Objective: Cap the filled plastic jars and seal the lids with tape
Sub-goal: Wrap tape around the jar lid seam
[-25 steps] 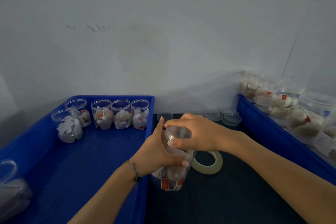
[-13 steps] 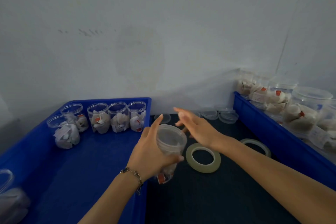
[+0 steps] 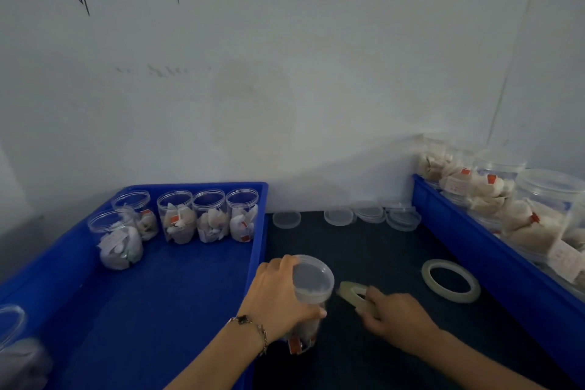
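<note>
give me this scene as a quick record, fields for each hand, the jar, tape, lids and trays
left hand: grips the jar
jar: filled, lid on, upright on the dark mat
right hand: holds a tape roll, blurred, beside the jar
spare roll: lies flat on the mat, untouched
loose lids: in a row by the wall
left tray: blue, holds uncapped filled jars
right tray: blue, holds piled filled jars
</note>
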A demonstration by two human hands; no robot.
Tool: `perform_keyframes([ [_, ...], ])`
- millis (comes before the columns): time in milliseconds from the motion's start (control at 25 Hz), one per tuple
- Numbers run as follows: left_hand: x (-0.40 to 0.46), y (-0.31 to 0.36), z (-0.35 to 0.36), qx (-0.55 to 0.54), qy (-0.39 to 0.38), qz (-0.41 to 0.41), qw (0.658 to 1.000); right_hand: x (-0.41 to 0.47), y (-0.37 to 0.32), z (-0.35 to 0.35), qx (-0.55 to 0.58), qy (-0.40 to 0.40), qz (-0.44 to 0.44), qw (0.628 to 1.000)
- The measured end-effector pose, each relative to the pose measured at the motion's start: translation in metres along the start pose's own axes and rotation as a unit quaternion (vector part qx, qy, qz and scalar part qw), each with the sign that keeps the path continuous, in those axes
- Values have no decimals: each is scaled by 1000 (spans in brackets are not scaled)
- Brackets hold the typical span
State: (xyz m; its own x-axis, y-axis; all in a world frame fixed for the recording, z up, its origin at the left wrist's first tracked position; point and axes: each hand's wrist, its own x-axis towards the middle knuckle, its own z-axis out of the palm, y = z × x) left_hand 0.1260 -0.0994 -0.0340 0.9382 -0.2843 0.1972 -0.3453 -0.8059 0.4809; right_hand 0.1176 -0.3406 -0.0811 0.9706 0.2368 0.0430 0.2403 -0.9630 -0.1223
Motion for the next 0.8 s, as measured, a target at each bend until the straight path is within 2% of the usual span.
perform_keyframes([
  [120, 8, 5, 2, -57, 2, -40, 998, -13, -1, -7, 16, 35, 0, 999],
  [200, 9, 10, 7, -66, -38, -33, 997, -22, -4, -14, 23, 62, -7, 998],
  [360, 5, 15, 12, 3, -110, -18, 994, -43, -10, -27, 24, 94, -6, 995],
  [440, 1, 16, 6, 61, -124, -15, 990, -51, -14, -30, 18, 120, -35, 992],
  [520, -6, 19, -3, 92, -78, 58, 991, -59, -17, -35, 37, 173, -60, 982],
  [600, -14, 26, -15, -1, -6, 140, 990, -65, -21, -44, 20, 209, -87, 974],
  [640, -19, 29, -19, -44, 5, 162, 986, -67, -23, -47, 7, 224, -106, 969],
  [800, -27, 43, -18, -30, -61, 178, 982, -69, -32, -50, 5, 262, -163, 951],
])
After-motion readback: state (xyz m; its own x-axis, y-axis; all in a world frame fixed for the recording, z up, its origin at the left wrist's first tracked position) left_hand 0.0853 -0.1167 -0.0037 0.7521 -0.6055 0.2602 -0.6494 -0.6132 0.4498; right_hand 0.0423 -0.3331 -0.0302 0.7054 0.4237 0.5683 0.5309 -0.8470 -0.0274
